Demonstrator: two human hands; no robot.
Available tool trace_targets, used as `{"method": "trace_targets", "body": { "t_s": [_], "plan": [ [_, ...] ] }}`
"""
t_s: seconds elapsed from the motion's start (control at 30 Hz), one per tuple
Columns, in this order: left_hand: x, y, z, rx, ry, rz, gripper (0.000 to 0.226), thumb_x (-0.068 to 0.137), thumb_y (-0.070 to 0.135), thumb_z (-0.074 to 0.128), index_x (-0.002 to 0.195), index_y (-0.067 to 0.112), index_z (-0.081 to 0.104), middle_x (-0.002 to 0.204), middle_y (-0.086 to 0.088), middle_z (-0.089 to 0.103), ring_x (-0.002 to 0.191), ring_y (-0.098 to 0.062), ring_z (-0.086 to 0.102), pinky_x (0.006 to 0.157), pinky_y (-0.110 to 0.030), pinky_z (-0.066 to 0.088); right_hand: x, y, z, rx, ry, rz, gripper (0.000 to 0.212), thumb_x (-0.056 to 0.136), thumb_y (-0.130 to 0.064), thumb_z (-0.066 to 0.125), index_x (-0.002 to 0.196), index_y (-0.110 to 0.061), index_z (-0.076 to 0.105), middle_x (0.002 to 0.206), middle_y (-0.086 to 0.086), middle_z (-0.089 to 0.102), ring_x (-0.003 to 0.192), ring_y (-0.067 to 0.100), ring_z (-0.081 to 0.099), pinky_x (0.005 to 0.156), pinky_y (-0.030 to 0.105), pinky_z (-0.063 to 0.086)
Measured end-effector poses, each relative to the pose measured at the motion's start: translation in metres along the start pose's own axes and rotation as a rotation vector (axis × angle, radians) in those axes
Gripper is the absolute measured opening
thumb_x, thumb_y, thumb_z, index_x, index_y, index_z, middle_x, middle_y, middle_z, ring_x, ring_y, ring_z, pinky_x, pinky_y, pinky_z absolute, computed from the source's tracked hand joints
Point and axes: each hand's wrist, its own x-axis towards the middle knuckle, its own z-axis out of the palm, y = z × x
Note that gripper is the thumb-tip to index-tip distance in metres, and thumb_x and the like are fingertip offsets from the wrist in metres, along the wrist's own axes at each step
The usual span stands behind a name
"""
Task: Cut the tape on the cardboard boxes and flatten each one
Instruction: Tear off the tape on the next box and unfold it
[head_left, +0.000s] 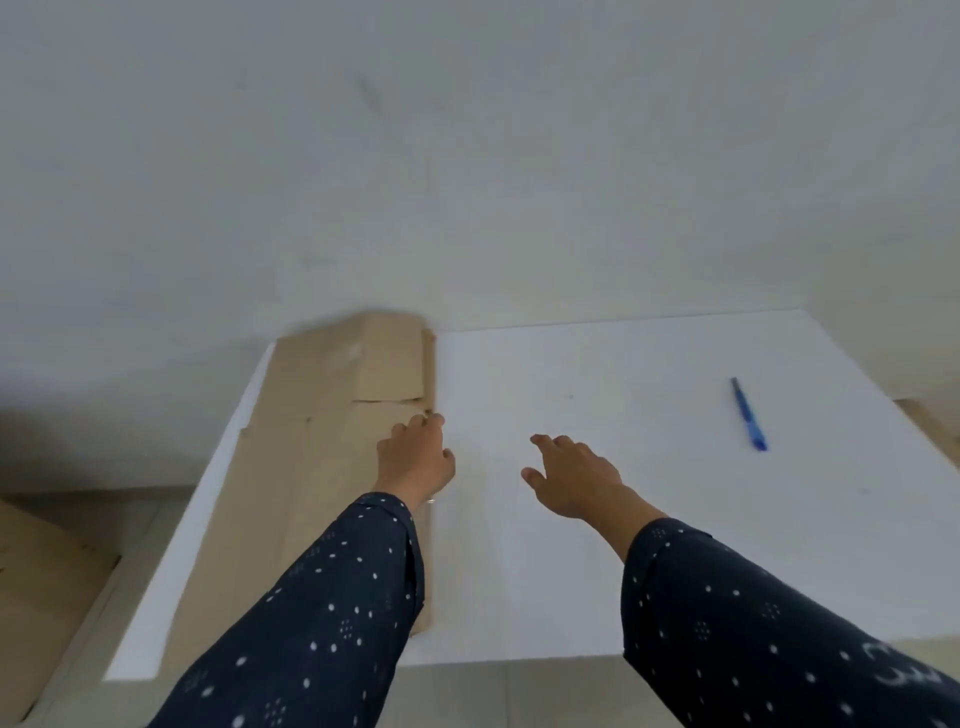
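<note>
**Flattened box at the table's left edge, both hands out over it**

From the head view, a flattened box (322, 467) lies along the left edge of the white table (597, 374), running from the near edge back to the far left corner. Its flaps lie level, with a split visible partway up. That placement looks deliberate: done with, and pushed aside so the middle is free for work.

The left hand (415, 462) sits at the box's right edge, back to the camera, fingers bent down onto the board. I cannot tell whether it pinches the edge or only presses on it. Either way it seems to be squaring or steadying the sheet.

The right hand (576, 478) hangs over the bare middle of the table with its fingers loosely spread, holding nothing and apart from the box.

A blue pen (748, 415) lies near the right edge, well apart from both hands. It is likely the tool for slitting tape, parked within reach.

More cardboard (41, 582) shows below the table's left side. I judge one box done, with others possibly waiting.
</note>
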Motion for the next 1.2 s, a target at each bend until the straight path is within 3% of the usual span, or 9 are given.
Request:
{"method": "trace_targets", "body": {
  "t_s": [0.37,0.53,0.73,0.97,1.2],
  "plan": [
    [-0.031,0.322,0.032,0.008,0.036,0.161,0.049,0.100,0.030,0.045,0.147,0.020,0.036,0.142,-0.004,0.047,0.125,-0.029,0.046,0.093,-0.038,0.040,-0.112,0.287,-0.079,-0.011,0.143,0.088,0.055,0.103,-0.045,0.037,0.152,-0.022,0.026,0.145,0.005,0.043,0.130,0.027,0.043,0.099,0.042,0.042],
    [-0.030,0.447,0.052,0.173,0.067,0.268,0.048,0.099,0.025,0.044,0.146,0.018,0.038,0.137,-0.002,0.050,0.122,-0.027,0.047,0.091,-0.037,0.039,-0.139,0.407,-0.101,-0.073,0.194,0.133,0.055,0.103,-0.044,0.037,0.152,-0.022,0.026,0.147,0.004,0.042,0.129,0.027,0.044,0.098,0.040,0.042],
    [0.001,0.605,0.077,0.310,0.077,0.427,0.038,0.097,0.021,0.046,0.136,0.017,0.046,0.129,-0.002,0.054,0.121,-0.028,0.048,0.099,-0.041,0.038,-0.138,0.552,-0.137,-0.076,0.230,0.201,0.052,0.101,-0.043,0.041,0.148,-0.021,0.032,0.146,0.004,0.043,0.132,0.027,0.043,0.100,0.041,0.040],
    [0.050,0.771,0.109,0.272,0.035,0.506,0.041,0.092,0.012,0.046,0.132,0.017,0.048,0.128,-0.004,0.054,0.120,-0.029,0.047,0.098,-0.041,0.037,-0.119,0.716,-0.177,-0.070,0.196,0.284,0.057,0.102,-0.041,0.039,0.153,-0.021,0.023,0.152,0.007,0.038,0.137,0.029,0.039,0.107,0.047,0.040],
    [0.096,0.891,0.176,0.207,-0.066,0.406,0.036,0.096,0.020,0.046,0.132,0.016,0.048,0.129,-0.006,0.053,0.120,-0.030,0.047,0.099,-0.044,0.040,-0.068,0.870,-0.174,-0.103,0.074,0.244,0.054,0.102,-0.043,0.040,0.149,-0.020,0.028,0.149,0.007,0.040,0.134,0.029,0.041,0.106,0.046,0.039]
  ]
}}
